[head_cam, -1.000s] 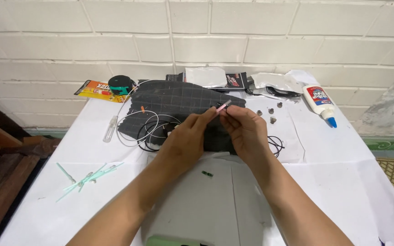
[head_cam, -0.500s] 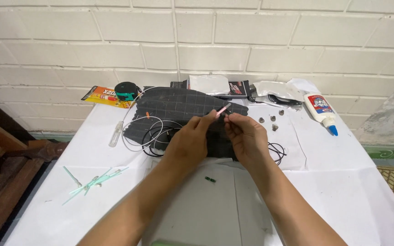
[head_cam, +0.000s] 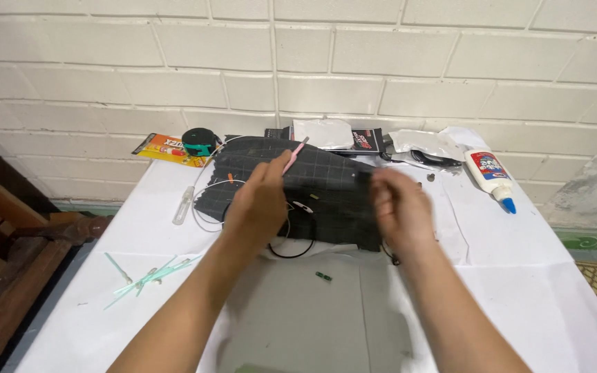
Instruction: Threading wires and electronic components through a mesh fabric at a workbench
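The left hand (head_cam: pixel 262 200) is curled, its fingertips pinching the lower end of a thin pink stick (head_cam: pixel 296 155) that rises tilted up and to the right above the knuckles. The stick is slender and straight, pale pink with a greyish tip; whether it is a tool or a tube cannot be told. The right hand (head_cam: pixel 401 207) hovers just beside it, blurred, its fingers half folded; whether it holds anything is unclear.

Both hands are over a dark mat (head_cam: pixel 326 186), a flat, flexible sheet ruled with a faint light grid, lying across the far middle of the tabletop (head_cam: pixel 519 276), which is covered in creased white paper. Thin black and white wires (head_cam: pixel 291 242) loop out from under the left hand over the mat's near edge. A small dark green part (head_cam: pixel 323 277) lies alone on a grey sheet nearer the person.

To the left lie a clear plastic tube (head_cam: pixel 183 205) and a scatter of pale green strips (head_cam: pixel 148 278). Along the brick wall stand an orange packet (head_cam: pixel 164 148), a dark round roll (head_cam: pixel 198 140), shiny foil pouches (head_cam: pixel 323 133), and a white glue bottle (head_cam: pixel 490 177) with a blue nozzle, lying on its side. Small parts behind the right hand are too blurred to identify.
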